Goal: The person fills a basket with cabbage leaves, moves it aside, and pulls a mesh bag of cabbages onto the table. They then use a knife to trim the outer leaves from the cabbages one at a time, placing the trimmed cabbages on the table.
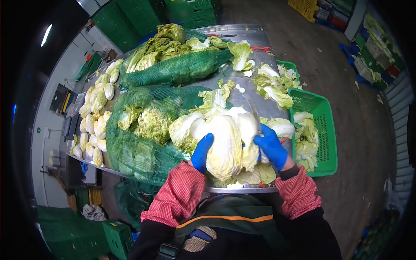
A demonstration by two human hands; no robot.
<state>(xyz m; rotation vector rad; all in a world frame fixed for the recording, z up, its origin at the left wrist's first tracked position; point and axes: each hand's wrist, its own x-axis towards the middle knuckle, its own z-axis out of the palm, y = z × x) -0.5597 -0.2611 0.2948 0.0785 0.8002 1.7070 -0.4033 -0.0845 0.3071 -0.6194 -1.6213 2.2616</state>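
Observation:
A large pale napa cabbage (pixel 224 151) is in front of me over the near edge of the metal table, some outer leaves spread away from its head. My left hand (pixel 201 153), in a blue glove, grips the cabbage's left side, thumb upward. In my blue-gloved right hand (pixel 272 147) is a knife (pixel 252 107), its curved blade pointing up and away from me. The right fingers are partly hidden beside a loosened leaf (pixel 250 154) on the cabbage's right side. Cut leaves (pixel 255 174) lie beneath the cabbage.
Green mesh sacks (pixel 145 151) of cabbages cover the table's middle and back. Trimmed cabbages (pixel 93 130) are piled on the left. A green crate (pixel 328 143) with discarded leaves stands at the right edge. Loose leaves (pixel 273 84) and red ties (pixel 261 49) lie on the metal table (pixel 255 34).

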